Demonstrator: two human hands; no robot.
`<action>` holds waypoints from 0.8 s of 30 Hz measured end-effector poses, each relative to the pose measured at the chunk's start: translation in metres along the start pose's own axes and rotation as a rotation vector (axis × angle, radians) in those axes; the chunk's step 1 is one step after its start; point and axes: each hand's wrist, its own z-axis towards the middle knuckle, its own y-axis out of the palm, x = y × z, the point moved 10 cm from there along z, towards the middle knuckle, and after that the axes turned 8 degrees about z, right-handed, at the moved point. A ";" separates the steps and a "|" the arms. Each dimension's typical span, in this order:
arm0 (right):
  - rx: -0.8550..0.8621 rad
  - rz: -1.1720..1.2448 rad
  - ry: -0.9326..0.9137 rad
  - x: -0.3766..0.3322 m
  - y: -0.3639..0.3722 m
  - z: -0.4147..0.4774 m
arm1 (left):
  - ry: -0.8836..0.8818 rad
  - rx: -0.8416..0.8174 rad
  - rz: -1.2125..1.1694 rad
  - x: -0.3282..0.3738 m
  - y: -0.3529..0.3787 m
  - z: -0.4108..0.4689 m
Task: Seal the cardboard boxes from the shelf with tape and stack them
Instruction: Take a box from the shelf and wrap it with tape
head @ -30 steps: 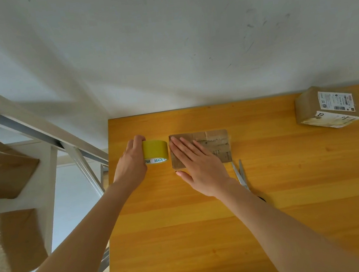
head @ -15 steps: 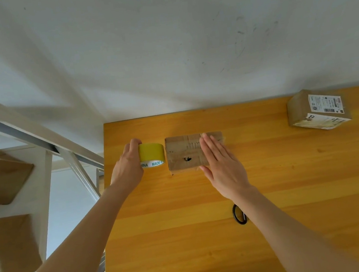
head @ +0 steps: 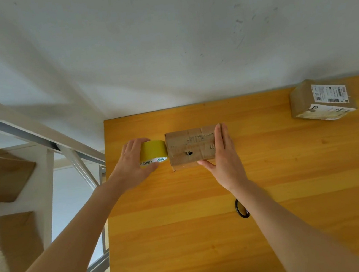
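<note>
Small cardboard box (head: 190,147) sits mid-frame on the orange wooden table (head: 271,192), near its far edge. The left hand (head: 132,164) is wrapped around a yellow tape roll (head: 153,152), fingers curled over the top and thumb underneath, with the roll pressed right up against the box's left end. The right hand (head: 223,153) is flat, fingers straight and together, pressed against the box's right end. A second box with a shipping label (head: 322,100) sits at the upper right. A black scissor handle (head: 241,208) pokes out beside the right forearm. The shelf (head: 21,178) holding brown cardboard is on the left.
</note>
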 end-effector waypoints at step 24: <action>0.010 -0.267 -0.028 0.002 0.001 0.002 | -0.045 -0.356 0.102 0.015 0.017 0.041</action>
